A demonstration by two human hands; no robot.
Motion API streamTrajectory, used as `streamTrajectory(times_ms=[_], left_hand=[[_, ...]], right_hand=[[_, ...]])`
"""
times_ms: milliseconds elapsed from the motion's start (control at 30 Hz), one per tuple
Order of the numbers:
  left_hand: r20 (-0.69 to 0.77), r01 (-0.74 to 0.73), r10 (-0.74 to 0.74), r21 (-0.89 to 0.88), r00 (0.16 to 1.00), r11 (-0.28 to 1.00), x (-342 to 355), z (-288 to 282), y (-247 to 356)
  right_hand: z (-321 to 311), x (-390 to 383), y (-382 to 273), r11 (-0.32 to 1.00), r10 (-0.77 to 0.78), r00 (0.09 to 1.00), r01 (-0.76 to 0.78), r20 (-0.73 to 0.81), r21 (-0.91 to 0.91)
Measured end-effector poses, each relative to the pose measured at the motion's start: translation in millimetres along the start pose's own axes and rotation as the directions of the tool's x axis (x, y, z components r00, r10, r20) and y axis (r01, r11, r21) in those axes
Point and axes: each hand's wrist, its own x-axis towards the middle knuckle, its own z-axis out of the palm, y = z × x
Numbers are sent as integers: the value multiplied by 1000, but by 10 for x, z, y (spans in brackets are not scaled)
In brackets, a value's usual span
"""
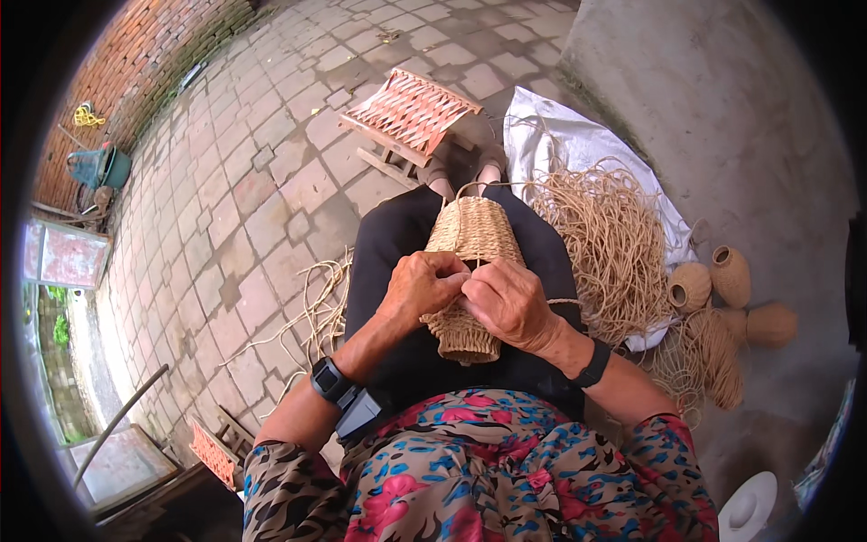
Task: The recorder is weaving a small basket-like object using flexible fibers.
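Observation:
A woven straw basket [474, 226], shaped like a narrow-necked vase, lies on my lap between my thighs, its flared mouth toward my body. Above its dark side opening my left hand [426, 282] is closed in a pinch. My right hand [508, 303] is also closed, its fingertips meeting the left ones over the basket. A thin straw strand [478, 265] runs up from between the fingertips; its lower end is hidden by them. A loose cord trails from the basket's right side, past my right wrist.
Beside my right leg a large heap of straw cord [601, 239] lies on a white sheet [533, 126]. Several small woven vases [731, 275] stand or lie farther right. A low woven-seat stool [411, 113] is beyond my feet. Loose cords [321, 312] spread on the paving at left.

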Motion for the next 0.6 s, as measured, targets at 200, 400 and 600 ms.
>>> streamTrajectory(times_ms=[200,400,600], left_hand=[[40,88,-86,-51,995,995,0,-7,48],[-52,95,-91,81,995,992,-26,86,197],[-245,70,-14,221,969,973,-160,258,283]], right_hand=[[-164,-7,1,348,657,717,-562,232,751],[-346,-160,40,50,740,565,-589,366,807],[-254,-98,-94,710,652,758,-598,-27,371]])
